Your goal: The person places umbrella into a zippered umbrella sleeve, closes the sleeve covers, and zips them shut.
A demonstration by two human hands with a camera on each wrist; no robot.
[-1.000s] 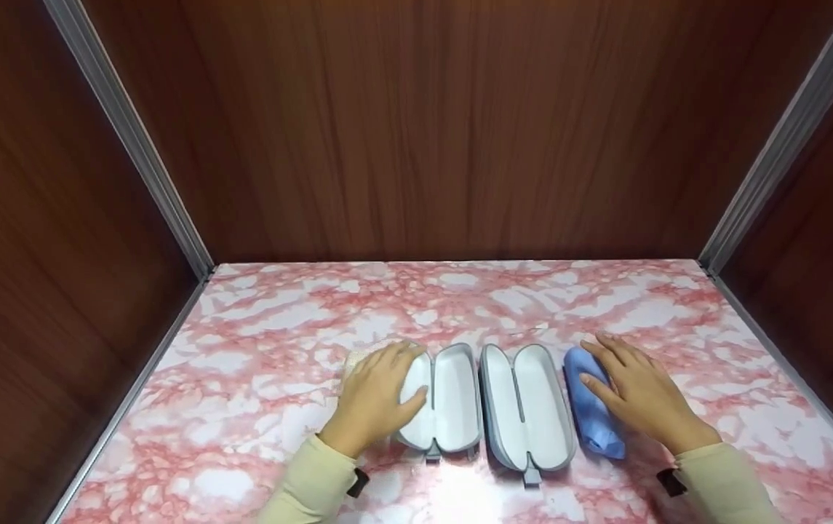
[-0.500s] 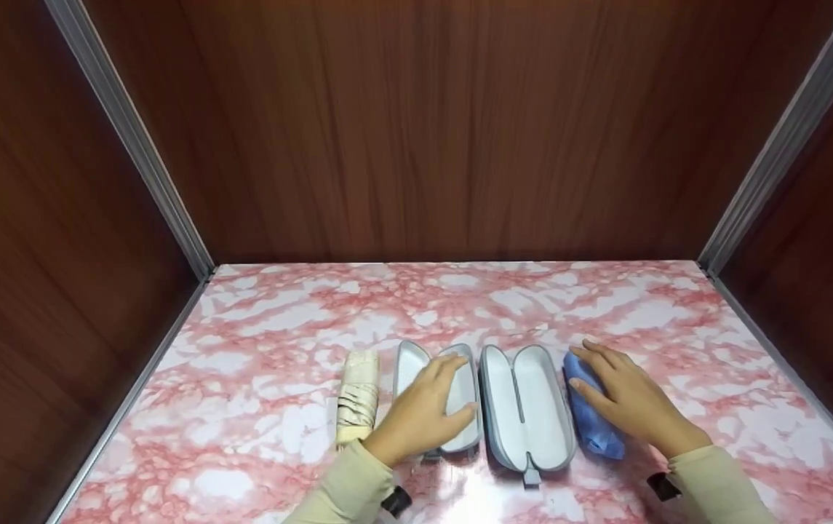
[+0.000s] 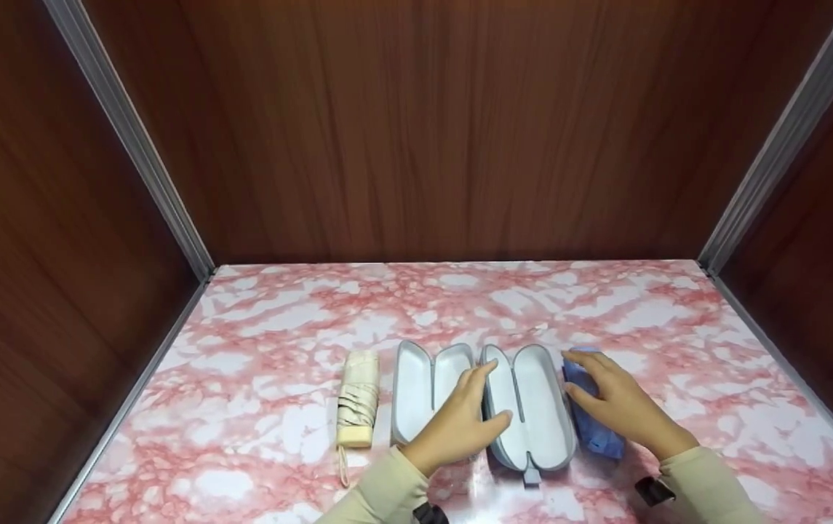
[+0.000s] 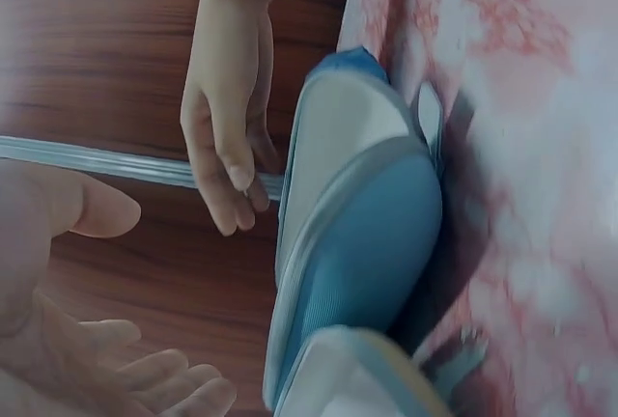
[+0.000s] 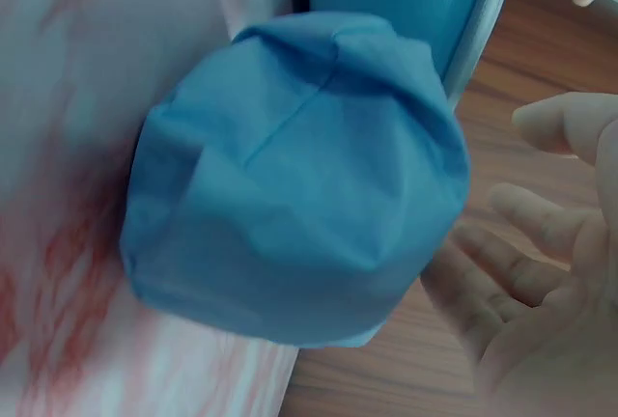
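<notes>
Cases (image 3: 543, 415) with white linings lie unfolded side by side on the counter (image 3: 278, 364), between a cream umbrella (image 3: 359, 389) and a blue cloth bundle (image 3: 600, 435). The left hand (image 3: 463, 415) hovers across both, thumb spread away from its relaxed fingers. Over the blue cloth bundle hangs the right hand (image 3: 623, 404), thumb apart and fingers loosely bent; whether it touches the cloth, I cannot tell.
</notes>
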